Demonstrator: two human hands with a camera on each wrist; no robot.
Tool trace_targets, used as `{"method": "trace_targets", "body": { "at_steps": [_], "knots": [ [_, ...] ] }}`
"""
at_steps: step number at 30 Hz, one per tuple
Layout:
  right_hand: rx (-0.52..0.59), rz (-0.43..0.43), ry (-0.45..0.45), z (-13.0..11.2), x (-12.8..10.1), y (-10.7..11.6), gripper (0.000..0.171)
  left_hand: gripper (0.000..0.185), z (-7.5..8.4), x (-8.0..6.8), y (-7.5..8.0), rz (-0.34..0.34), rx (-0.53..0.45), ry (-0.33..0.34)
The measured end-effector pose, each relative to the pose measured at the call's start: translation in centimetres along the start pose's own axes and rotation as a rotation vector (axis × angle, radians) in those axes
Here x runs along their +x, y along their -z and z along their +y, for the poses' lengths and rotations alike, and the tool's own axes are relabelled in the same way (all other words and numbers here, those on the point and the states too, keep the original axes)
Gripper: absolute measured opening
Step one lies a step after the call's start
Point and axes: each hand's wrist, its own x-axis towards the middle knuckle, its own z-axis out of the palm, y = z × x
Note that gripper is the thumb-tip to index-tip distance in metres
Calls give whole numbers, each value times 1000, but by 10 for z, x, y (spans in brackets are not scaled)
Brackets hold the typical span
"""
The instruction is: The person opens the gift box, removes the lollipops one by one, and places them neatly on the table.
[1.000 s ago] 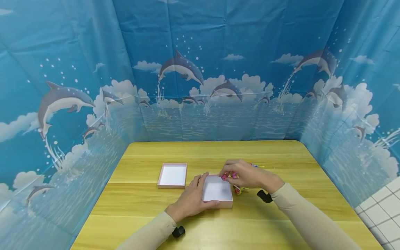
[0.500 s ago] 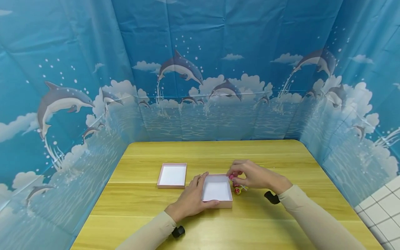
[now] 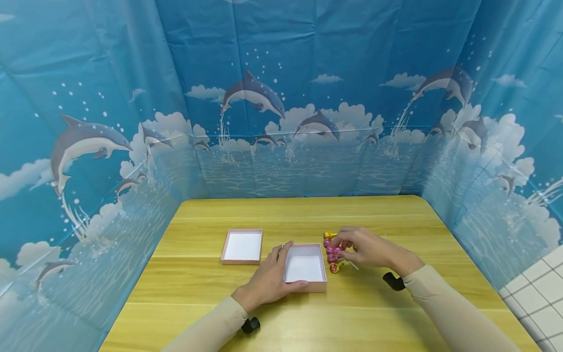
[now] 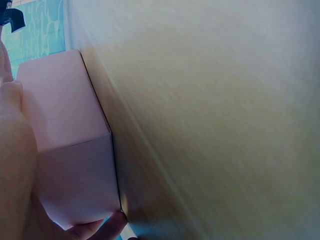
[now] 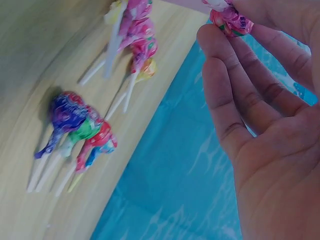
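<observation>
My left hand grips the left side of an open pink box with a white inside. Its thumb lies on the front wall and its fingers reach along the left side to the back. In the left wrist view the same box sits flat on the table, the hand wrapped around it. Just right of the box, my right hand pinches a pink-wrapped lollipop between thumb and fingertips. Under and beside those fingers a row of lollipops, pink and yellow, lies along the box's right side.
A shallow pink lid, white inside, lies left of the box. Several lollipops in blue, green and red wrappers form a second group, hidden behind the right hand in the head view. A dolphin-print curtain borders the yellow wooden table.
My right hand has drawn back rightward from the box's edge with the pink lollipop, uncovering the row of lollipops. The left hand and box stay in place.
</observation>
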Motion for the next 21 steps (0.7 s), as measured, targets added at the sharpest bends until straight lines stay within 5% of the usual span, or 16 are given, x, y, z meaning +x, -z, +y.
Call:
{"method": "trace_targets", "body": {
  "at_steps": [4, 5, 8, 11, 12, 15, 21],
  "knots": [
    [41, 51, 76, 13, -10, -3, 16, 119, 0, 1, 0, 0, -1, 3],
    [51, 66, 120, 40, -10, -14, 19, 119, 0, 1, 0, -2, 0, 4],
    [62, 94, 168, 51, -16, -18, 21, 120, 0, 0, -2, -6, -2, 12],
    [33, 106, 126, 50, -20, -17, 18, 120, -1, 0, -2, -9, -4, 13],
    [29, 101, 83, 25, -23, -6, 15, 120, -1, 0, -1, -9, -6, 13],
    [28, 85, 16, 18, -25, -3, 15, 120, -1, 0, -1, -7, -4, 9],
    [55, 54, -46, 21, -32, -4, 11, 120, -1, 0, 0, -8, 4, 8]
  ]
}}
